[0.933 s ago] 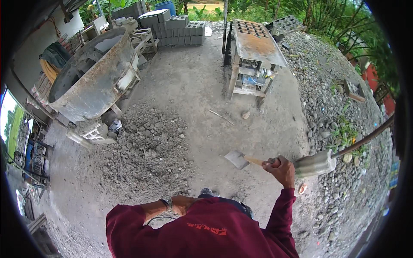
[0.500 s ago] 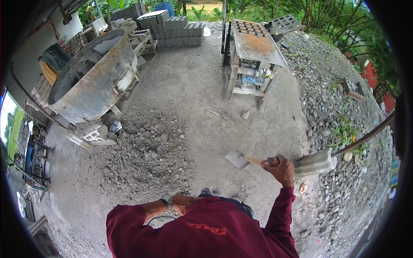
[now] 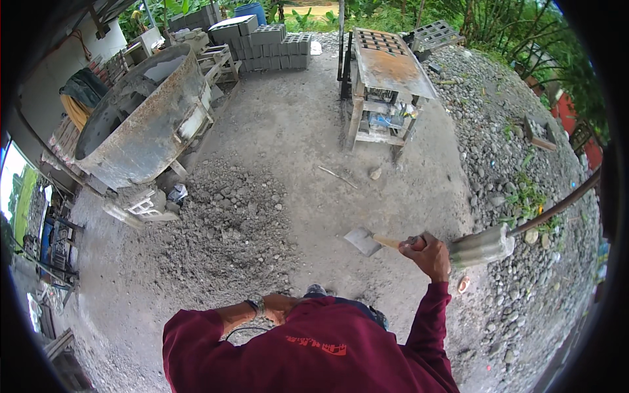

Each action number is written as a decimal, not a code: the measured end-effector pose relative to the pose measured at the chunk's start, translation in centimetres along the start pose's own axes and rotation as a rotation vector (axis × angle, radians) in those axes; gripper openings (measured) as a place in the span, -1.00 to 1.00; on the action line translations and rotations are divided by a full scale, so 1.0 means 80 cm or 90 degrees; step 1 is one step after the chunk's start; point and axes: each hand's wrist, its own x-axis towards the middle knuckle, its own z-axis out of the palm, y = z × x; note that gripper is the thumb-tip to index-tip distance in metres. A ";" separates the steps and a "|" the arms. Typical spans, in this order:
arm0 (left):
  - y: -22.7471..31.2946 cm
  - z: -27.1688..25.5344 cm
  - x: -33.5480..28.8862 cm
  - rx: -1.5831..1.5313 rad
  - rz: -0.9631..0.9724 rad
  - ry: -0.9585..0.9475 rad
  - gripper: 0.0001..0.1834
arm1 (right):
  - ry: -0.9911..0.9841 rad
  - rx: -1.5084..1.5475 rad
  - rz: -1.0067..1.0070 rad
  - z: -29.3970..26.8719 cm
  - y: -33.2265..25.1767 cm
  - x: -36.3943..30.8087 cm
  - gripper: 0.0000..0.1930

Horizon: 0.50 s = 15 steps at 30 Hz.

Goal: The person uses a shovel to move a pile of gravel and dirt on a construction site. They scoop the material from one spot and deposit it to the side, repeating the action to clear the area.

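My right hand is closed around the top end of a shovel, held out to my front right. The shovel has a pale wooden shaft and a flat grey metal blade, seen low by the bare ground. Against my waist rests my left hand, wearing a watch and a dark band at the wrist; its fingers are hidden by the maroon shirt. A spread of loose grey gravelly mix lies on the ground ahead and to the left.
A large round metal mixing tub stands at the left. Stacked concrete blocks are at the back. A worktable with a rusty top stands ahead. Stony gravel and a grey corrugated piece lie to the right. A stick lies ahead.
The view has shifted very slightly. Both hands and the shovel keep practically the same places.
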 end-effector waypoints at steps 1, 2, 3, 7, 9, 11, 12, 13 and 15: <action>0.004 -0.003 -0.001 0.006 0.007 0.009 0.36 | 0.001 -0.003 0.000 0.001 0.000 0.000 -0.60; 0.014 -0.009 -0.001 -0.001 0.016 0.015 0.36 | 0.001 -0.006 0.000 0.002 0.001 0.001 -0.60; 0.024 -0.016 -0.003 -0.008 0.027 0.020 0.36 | 0.011 -0.001 -0.011 0.003 0.004 0.001 -0.61; 0.042 -0.031 -0.001 0.012 -0.068 -0.039 0.33 | 0.037 -0.002 -0.043 0.009 0.017 0.003 -0.64; 0.041 -0.029 -0.004 0.016 -0.059 -0.017 0.32 | 0.041 0.005 -0.050 0.011 0.018 0.004 -0.64; 0.039 -0.027 -0.005 0.020 -0.049 -0.007 0.31 | 0.040 0.031 -0.051 0.012 0.019 0.005 -0.64; 0.037 -0.026 -0.005 0.021 -0.045 -0.007 0.31 | 0.034 0.032 -0.048 0.011 0.019 0.006 -0.64; 0.035 -0.025 -0.004 0.022 -0.041 -0.008 0.31 | 0.028 0.033 -0.044 0.010 0.019 0.007 -0.64; 0.022 -0.016 -0.005 0.027 -0.036 -0.002 0.32 | 0.028 0.033 -0.046 0.010 0.016 0.009 -0.64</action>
